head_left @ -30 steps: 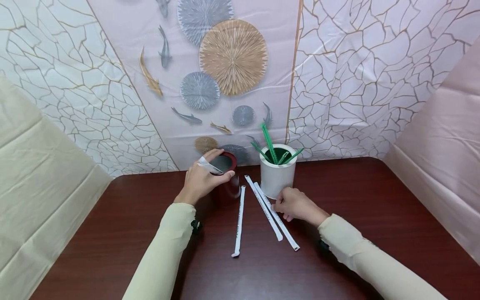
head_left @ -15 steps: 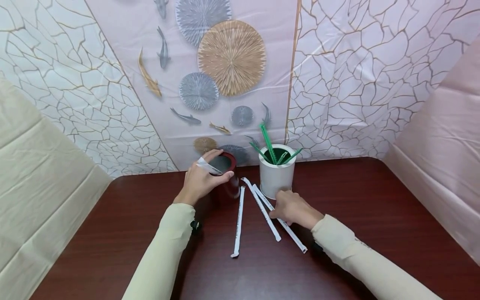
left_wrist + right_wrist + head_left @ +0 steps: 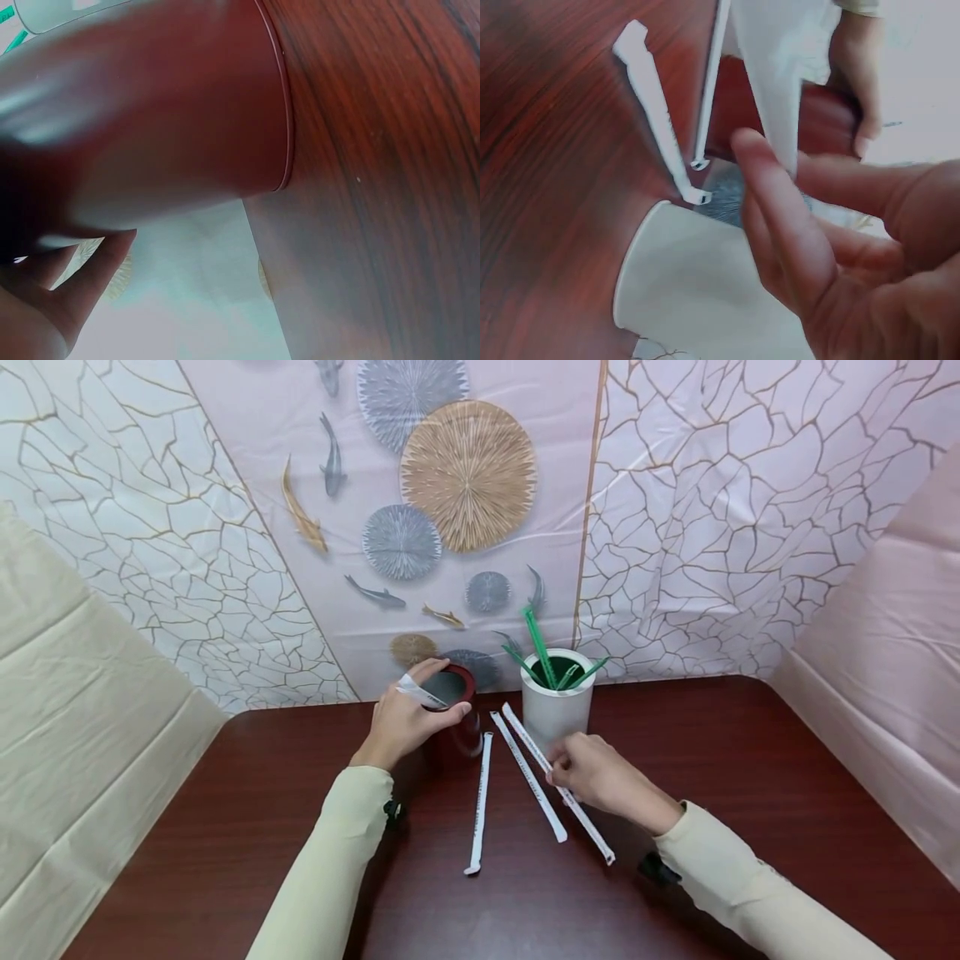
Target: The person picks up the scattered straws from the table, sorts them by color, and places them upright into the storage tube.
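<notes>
My left hand (image 3: 399,720) grips the dark red cylindrical container (image 3: 459,739) near its rim, thumb on the near side and fingers around the back. A white paper-wrapped straw (image 3: 422,693) leans out of it over that hand. In the left wrist view, fingers (image 3: 101,274) lie along the container's side. My right hand (image 3: 600,774) pinches another wrapped straw (image 3: 585,818) between thumb and fingertips, just in front of the white container (image 3: 557,718); in the right wrist view this straw (image 3: 772,67) is blurred. Two more wrapped straws (image 3: 531,779) lie on the table to its left.
Several green sticks (image 3: 542,647) stand in the white container. The dark red-brown table (image 3: 262,827) ends at a patterned cloth backdrop (image 3: 667,568), with plain cloth at both sides.
My right hand has shifted the rightmost straw; it now lies apart from its neighbour and its upper end sits higher, close to the white container. The left hand stays on the red container.
</notes>
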A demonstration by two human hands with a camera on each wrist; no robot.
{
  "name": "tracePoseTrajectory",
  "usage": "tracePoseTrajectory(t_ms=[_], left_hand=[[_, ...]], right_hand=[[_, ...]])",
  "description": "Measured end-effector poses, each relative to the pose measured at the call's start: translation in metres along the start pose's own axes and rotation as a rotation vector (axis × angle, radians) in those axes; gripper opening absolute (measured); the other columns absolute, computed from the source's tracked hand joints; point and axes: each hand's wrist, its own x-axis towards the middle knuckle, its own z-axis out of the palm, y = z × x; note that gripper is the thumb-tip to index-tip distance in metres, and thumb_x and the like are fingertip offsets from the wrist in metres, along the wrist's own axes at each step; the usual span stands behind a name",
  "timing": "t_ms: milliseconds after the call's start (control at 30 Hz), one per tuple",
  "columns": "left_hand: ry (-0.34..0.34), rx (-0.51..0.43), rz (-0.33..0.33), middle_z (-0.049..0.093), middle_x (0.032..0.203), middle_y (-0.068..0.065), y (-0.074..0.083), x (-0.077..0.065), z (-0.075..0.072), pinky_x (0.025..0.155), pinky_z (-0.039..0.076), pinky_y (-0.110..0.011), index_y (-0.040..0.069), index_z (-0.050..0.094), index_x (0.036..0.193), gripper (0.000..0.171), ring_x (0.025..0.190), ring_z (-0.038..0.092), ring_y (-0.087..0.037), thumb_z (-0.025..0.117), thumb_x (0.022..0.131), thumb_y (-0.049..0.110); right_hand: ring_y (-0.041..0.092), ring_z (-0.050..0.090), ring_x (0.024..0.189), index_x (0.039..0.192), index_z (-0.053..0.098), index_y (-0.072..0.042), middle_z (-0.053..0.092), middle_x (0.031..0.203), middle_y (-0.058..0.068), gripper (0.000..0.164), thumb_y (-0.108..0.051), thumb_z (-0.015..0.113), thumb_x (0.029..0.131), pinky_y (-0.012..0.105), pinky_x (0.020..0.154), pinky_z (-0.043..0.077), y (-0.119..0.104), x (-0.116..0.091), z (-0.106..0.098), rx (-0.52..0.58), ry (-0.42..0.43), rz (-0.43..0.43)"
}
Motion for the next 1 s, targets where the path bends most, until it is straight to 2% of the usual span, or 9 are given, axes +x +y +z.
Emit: tracePoseTrajectory(t_ms=[100,267,467,600,700,767,867,1000], left_hand=[[0.007,0.003,0.003,0.056,0.156,0.002,0.0,0.0,0.0,0.092,0.055,-0.06,0.024,0.061,0.15,0.077,0.134,0.06,-0.035,0.078,0.084,0.06],[0.012,0.009,0.009,0.057,0.155,0.001,0.0,-0.001,-0.003,0.088,0.056,-0.06,0.023,0.061,0.15,0.077,0.132,0.061,-0.038,0.08,0.084,0.058],[0.005,0.015,0.009,0.056,0.155,-0.001,0.0,0.0,-0.003,0.089,0.056,-0.061,0.022,0.061,0.15,0.077,0.132,0.061,-0.038,0.079,0.085,0.059],[0.014,0.0,0.007,0.057,0.155,0.001,-0.001,0.001,0.001,0.091,0.056,-0.06,0.023,0.062,0.15,0.077,0.132,0.061,-0.036,0.079,0.084,0.059],[0.024,-0.01,0.01,0.058,0.154,0.001,0.0,0.001,0.003,0.093,0.055,-0.059,0.022,0.062,0.149,0.076,0.132,0.062,-0.033,0.08,0.084,0.058],[0.029,-0.013,0.006,0.059,0.153,0.001,0.0,0.001,0.003,0.093,0.055,-0.059,0.022,0.063,0.148,0.076,0.132,0.062,-0.031,0.08,0.084,0.058],[0.032,-0.006,0.0,0.06,0.151,0.002,-0.001,0.001,0.004,0.094,0.055,-0.058,0.022,0.064,0.147,0.075,0.131,0.063,-0.029,0.08,0.083,0.058],[0.038,-0.001,0.006,0.061,0.15,0.001,-0.001,0.003,0.003,0.095,0.055,-0.058,0.021,0.063,0.147,0.076,0.13,0.064,-0.029,0.081,0.082,0.057]], right_hand=[[0.012,0.063,0.063,0.108,0.076,-0.002,0.076,0.085,0.003,0.015,0.0,0.067,0.097,0.03,0.061,0.052,-0.007,-0.003,-0.007,0.061,0.063,-0.019],[0.015,0.071,0.071,0.111,0.075,-0.005,0.076,0.087,0.003,0.014,-0.004,0.072,0.098,0.031,0.066,0.058,-0.033,-0.006,-0.027,0.141,0.172,-0.113],[0.026,0.077,0.082,0.122,0.069,-0.001,0.072,0.097,0.015,0.026,0.0,0.075,0.097,0.031,0.069,0.063,-0.081,0.003,-0.053,0.318,0.411,-0.302],[0.029,0.077,0.084,0.127,0.065,0.002,0.07,0.099,0.017,0.033,0.004,0.074,0.096,0.031,0.07,0.063,-0.109,0.018,-0.058,0.377,0.562,-0.455],[0.029,0.078,0.087,0.126,0.064,0.005,0.072,0.1,0.018,0.03,0.004,0.072,0.097,0.033,0.076,0.063,-0.12,0.037,-0.052,0.333,0.625,-0.558],[0.028,0.078,0.093,0.126,0.063,0.004,0.073,0.104,0.018,0.027,0.002,0.069,0.1,0.035,0.082,0.063,-0.123,0.051,-0.045,0.266,0.639,-0.584],[0.027,0.077,0.099,0.124,0.063,0.001,0.075,0.109,0.017,0.022,-0.004,0.066,0.103,0.036,0.085,0.062,-0.123,0.071,-0.032,0.14,0.628,-0.574],[0.027,0.076,0.102,0.123,0.063,-0.003,0.077,0.112,0.014,0.018,-0.009,0.063,0.106,0.039,0.085,0.061,-0.119,0.091,-0.016,0.034,0.545,-0.51]])
